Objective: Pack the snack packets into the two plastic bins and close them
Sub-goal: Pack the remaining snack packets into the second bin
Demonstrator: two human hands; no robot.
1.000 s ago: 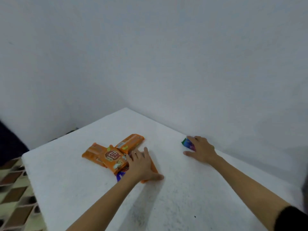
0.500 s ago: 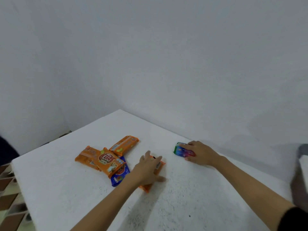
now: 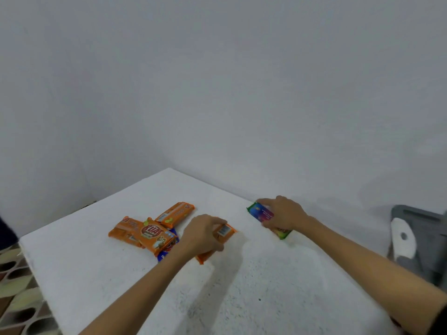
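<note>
A second ago both hands lay flat on their packets; now both have closed on them. The left hand [image 3: 203,235] sits just right of the pile of orange packets [image 3: 147,234], its fingers curled over the far edge of a single orange packet [image 3: 226,230] and the thumb tucked at the near side, so the grip is clamped on it. This packet has been drawn away from the pile, and its barcode end now shows past the knuckles. The right hand [image 3: 285,213], well to the right of the pile and nearer the wall, has its fingers bent over the top edge of a multicoloured packet [image 3: 261,212], which half a second ago peeked out only a little and now shows most of its face. A green and yellow end pokes out under the wrist; whether that is the same packet or a second one I cannot tell. A blue packet [image 3: 167,251] lies half buried at the near right corner of the pile, untouched. All of it rests on the white table [image 3: 266,298]. The view has also swung rightward, bringing in a grey object [image 3: 420,250] with a white roll [image 3: 402,240], far right of the pile; whether it is one of the bins is unclear. My reading: each hand has one packet secured, none is packed yet, and the bins must be found next
</note>
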